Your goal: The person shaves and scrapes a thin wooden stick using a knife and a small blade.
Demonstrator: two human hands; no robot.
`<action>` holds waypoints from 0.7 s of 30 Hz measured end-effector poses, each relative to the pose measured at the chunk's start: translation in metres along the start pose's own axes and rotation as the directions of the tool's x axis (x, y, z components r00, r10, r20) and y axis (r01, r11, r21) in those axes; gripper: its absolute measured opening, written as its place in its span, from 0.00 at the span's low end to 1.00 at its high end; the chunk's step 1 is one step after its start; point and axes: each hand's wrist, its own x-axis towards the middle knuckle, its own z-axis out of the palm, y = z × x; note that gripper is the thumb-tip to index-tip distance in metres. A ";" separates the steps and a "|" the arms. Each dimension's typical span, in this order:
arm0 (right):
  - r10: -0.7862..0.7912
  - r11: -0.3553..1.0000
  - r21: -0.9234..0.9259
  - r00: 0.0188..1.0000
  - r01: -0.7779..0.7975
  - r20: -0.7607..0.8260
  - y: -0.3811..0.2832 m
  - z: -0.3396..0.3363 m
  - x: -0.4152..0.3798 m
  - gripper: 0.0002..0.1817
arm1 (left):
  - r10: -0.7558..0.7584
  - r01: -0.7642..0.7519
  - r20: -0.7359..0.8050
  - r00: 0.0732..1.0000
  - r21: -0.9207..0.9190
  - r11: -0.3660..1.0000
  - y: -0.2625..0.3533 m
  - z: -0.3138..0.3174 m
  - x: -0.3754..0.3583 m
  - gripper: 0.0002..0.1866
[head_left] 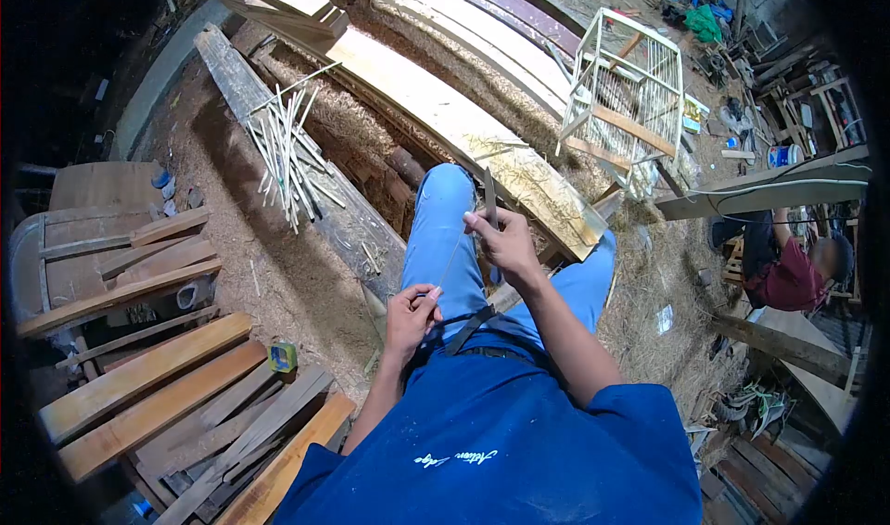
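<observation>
My left hand (411,323) is closed in a pinch over my lap, with the lower end of a thin stick (451,263) between thumb and fingertips. The stick slants up to my right hand (505,247), whose fingers are wrapped round a knife. The dark knife blade (489,189) points away from me, beside the stick's upper end; most of the handle is hidden by the fingers. A dark, flat strip (471,328) lies across my lap near the belt. Slim pale sticks (286,154) lie heaped on a weathered plank (348,214) ahead to the left.
A light wooden board (417,89) runs past my knees. Beyond it stands a slatted cage (630,108). Cut timber (148,377) and a yellow-green tape measure (282,357) are at my left. Another person in a maroon shirt (790,276) is at the far right. Shavings cover the ground.
</observation>
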 end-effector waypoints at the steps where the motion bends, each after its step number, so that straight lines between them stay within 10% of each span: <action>1: -0.087 0.996 -0.034 0.996 0.087 -0.028 -0.007 0.003 -0.005 0.14 | 0.010 -0.010 0.001 1.000 -0.001 1.000 0.003 0.002 0.001 0.10; 7: -0.162 0.986 0.032 0.987 0.161 0.014 -0.034 0.009 -0.038 0.16 | 0.141 -0.146 0.066 0.988 0.089 0.985 0.065 0.036 0.004 0.11; 11: -0.149 0.957 0.267 0.981 0.112 0.120 -0.055 -0.008 -0.071 0.36 | 0.185 -0.193 0.136 0.973 0.049 0.980 0.103 0.051 -0.002 0.11; 15: -0.118 0.954 0.291 0.979 0.066 0.164 -0.063 -0.026 -0.106 0.17 | 0.243 -0.261 0.196 0.950 0.071 0.963 0.119 0.061 -0.007 0.10; 21: -0.108 0.948 0.318 0.950 0.010 0.293 -0.095 -0.034 -0.139 0.30 | 0.330 -0.377 0.284 0.900 0.130 0.917 0.128 0.073 -0.013 0.10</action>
